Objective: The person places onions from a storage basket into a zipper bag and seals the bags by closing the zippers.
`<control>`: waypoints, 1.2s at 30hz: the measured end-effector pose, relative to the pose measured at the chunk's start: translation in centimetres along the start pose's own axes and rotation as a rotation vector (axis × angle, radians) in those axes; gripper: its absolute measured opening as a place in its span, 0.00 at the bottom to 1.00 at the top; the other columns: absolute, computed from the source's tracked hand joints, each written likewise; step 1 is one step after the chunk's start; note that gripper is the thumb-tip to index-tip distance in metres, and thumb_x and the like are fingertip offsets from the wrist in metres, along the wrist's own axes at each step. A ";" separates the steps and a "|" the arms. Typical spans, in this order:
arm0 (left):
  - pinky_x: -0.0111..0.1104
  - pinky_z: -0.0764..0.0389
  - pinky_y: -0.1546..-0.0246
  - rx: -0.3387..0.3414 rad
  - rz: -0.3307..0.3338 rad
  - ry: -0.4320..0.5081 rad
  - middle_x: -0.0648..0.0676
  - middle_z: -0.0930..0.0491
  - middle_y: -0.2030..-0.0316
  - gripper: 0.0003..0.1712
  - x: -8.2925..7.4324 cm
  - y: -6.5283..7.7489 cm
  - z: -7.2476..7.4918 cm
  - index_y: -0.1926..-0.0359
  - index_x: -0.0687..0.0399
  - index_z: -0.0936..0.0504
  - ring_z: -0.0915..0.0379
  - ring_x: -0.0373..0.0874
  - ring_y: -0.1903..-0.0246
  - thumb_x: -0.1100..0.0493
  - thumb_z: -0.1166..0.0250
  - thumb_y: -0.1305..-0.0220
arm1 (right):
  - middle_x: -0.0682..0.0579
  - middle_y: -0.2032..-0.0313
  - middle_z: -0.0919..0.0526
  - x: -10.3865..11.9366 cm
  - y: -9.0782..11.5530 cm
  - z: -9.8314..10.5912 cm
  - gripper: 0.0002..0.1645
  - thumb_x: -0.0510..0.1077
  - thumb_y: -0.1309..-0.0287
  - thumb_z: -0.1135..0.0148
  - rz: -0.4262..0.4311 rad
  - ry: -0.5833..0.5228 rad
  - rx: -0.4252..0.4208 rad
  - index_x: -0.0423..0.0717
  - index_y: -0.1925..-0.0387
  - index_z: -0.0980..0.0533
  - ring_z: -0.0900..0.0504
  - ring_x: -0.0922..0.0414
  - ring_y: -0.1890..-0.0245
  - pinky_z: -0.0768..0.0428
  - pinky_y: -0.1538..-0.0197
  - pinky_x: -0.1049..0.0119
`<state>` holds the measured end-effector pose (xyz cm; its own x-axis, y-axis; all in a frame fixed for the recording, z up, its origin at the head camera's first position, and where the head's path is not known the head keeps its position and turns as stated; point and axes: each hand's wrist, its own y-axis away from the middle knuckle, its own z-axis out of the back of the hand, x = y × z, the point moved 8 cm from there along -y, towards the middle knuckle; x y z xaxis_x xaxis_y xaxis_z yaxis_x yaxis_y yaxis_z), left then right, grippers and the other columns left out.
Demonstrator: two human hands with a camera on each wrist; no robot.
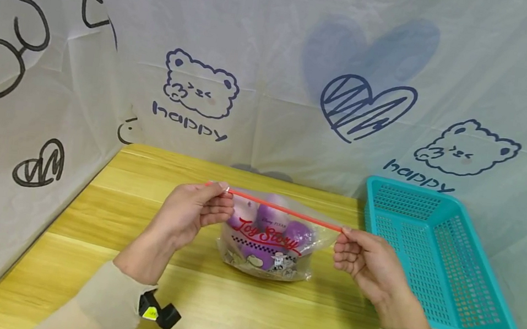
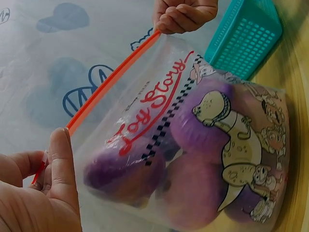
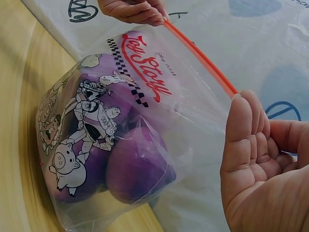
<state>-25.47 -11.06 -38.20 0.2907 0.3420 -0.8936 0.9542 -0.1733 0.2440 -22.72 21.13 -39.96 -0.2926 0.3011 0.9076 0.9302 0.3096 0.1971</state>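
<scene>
A clear zip-lock bag point(image 1: 266, 237) printed with "Toy Story" stands on the table in front of me. Several rounded purple and pinkish objects point(image 3: 140, 164) fill it, seen through the plastic. Along its top runs an orange-red zip strip point(image 1: 287, 210), pulled straight between both hands. My left hand point(image 1: 192, 211) pinches the strip's left end between thumb and fingers, where a small red and white piece point(image 2: 41, 166) shows between the fingertips. At the opposite end, my right hand point(image 1: 370, 262) pinches the corner of the strip, its other fingers curled below.
A turquoise plastic basket point(image 1: 495, 306) with perforated walls stands on the right, close beside my right hand. Yellow wood-grain table point(image 1: 243, 317) lies under the bag. White cloth point(image 1: 280, 39) with drawn bears and hearts hangs behind and along the left side.
</scene>
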 end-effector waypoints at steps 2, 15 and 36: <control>0.30 0.12 0.61 -0.009 -0.006 0.001 0.54 0.12 0.71 0.15 -0.2 0.1 0.4 0.66 0.59 0.13 0.12 0.41 0.69 0.58 0.39 0.22 | 0.52 0.74 0.11 0.1 0.0 0.1 0.22 0.42 0.19 0.49 -0.001 -0.003 -0.005 0.45 0.69 0.14 0.12 0.62 0.73 0.12 0.65 0.67; 0.29 0.12 0.62 -0.013 -0.021 0.002 0.53 0.11 0.69 0.14 -0.9 0.5 1.3 0.63 0.58 0.14 0.12 0.41 0.69 0.57 0.40 0.21 | 0.53 0.73 0.11 0.5 0.3 -0.2 0.21 0.44 0.20 0.47 -0.004 0.013 -0.034 0.46 0.69 0.15 0.12 0.62 0.73 0.13 0.64 0.68; 0.31 0.12 0.57 -0.022 -0.007 0.081 0.52 0.11 0.68 0.15 -0.6 2.9 2.8 0.64 0.57 0.14 0.11 0.41 0.67 0.55 0.40 0.21 | 0.53 0.70 0.12 -1.5 0.9 -2.7 0.20 0.46 0.18 0.53 -0.150 -0.099 -0.121 0.46 0.65 0.19 0.12 0.60 0.69 0.13 0.58 0.66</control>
<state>-23.09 -14.35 -37.97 0.2879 0.4172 -0.8620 0.9573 -0.1506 0.2469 -20.82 18.55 -40.11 -0.4442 0.3489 0.8252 0.8928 0.2490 0.3754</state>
